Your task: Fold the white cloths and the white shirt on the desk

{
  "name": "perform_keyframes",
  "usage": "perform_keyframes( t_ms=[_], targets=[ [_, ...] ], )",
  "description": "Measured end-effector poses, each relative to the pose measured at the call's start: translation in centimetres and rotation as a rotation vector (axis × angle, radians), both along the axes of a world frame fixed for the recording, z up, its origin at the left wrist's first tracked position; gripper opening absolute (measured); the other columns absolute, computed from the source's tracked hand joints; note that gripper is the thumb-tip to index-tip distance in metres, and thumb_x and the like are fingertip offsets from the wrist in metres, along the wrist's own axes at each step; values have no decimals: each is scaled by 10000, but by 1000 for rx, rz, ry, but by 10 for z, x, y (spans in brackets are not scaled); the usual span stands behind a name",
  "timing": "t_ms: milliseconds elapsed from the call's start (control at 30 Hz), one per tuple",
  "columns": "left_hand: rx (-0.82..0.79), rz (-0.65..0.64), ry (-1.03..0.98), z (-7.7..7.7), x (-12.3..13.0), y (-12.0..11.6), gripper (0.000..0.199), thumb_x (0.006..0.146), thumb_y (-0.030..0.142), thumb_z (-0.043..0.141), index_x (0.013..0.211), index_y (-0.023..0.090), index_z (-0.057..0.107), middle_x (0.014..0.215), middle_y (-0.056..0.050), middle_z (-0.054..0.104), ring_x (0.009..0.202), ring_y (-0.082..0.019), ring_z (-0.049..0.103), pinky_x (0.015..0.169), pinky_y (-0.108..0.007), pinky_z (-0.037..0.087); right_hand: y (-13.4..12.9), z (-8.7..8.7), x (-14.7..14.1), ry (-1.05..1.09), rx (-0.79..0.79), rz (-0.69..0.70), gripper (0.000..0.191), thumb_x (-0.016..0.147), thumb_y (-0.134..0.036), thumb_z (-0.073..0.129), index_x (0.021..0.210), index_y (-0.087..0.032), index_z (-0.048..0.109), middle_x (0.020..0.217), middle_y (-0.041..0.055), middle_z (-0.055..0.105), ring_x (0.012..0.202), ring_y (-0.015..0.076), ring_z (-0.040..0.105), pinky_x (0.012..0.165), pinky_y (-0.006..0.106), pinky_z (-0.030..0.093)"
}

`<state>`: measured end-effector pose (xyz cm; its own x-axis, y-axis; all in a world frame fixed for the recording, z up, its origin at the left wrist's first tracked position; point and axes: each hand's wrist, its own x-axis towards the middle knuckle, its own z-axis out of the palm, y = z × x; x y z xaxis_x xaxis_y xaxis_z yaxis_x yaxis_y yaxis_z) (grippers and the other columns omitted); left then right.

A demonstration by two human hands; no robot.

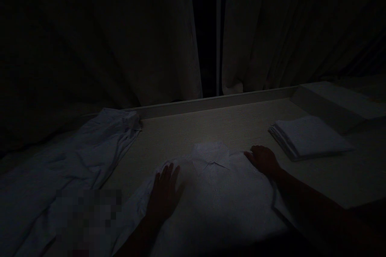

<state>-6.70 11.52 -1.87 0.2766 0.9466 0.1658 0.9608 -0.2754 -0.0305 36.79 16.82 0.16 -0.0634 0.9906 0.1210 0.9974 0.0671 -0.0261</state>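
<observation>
In dim light, a pale collared shirt (217,192) lies spread out in front of me, its collar pointing away. My left hand (164,194) rests flat on the shirt's left shoulder, fingers spread. At the right shoulder edge, my right hand (263,160) touches the cloth with its thumb apart from partly bent fingers; no fold of cloth shows gripped there. The lower part of the shirt fades into shadow near my body.
A folded stack of pale cloth (313,136) lies to the right, beside a raised box-like block (334,100). Loose pale garments (81,156) cover the left side. A low ledge (217,102) runs along the back of the light surface (211,128), before dark curtains (157,40).
</observation>
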Motion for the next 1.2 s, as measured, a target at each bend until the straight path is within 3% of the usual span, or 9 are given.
perform_keyframes(
  t_ms=[700, 1200],
  targets=[
    [7, 16, -37, 4, 4, -3, 623, 944, 535, 343, 1480, 218, 343, 1564, -94, 297, 1462, -276, 199, 1181, -518, 160, 1, 3, -2, -64, -15, -18, 521, 976, -557, 298, 865, -175, 633, 868, 117, 687, 830, 223, 621, 727, 316, 366],
    [1, 43, -45, 4, 12, 9, 639, 933, 578, 319, 1456, 216, 384, 1548, -97, 334, 1447, -297, 238, 1174, -532, 153, 10, -1, -2, -91, -88, -15, 572, 979, -576, 230, 920, -183, 641, 884, 135, 697, 816, 248, 642, 700, 334, 375]
  ],
)
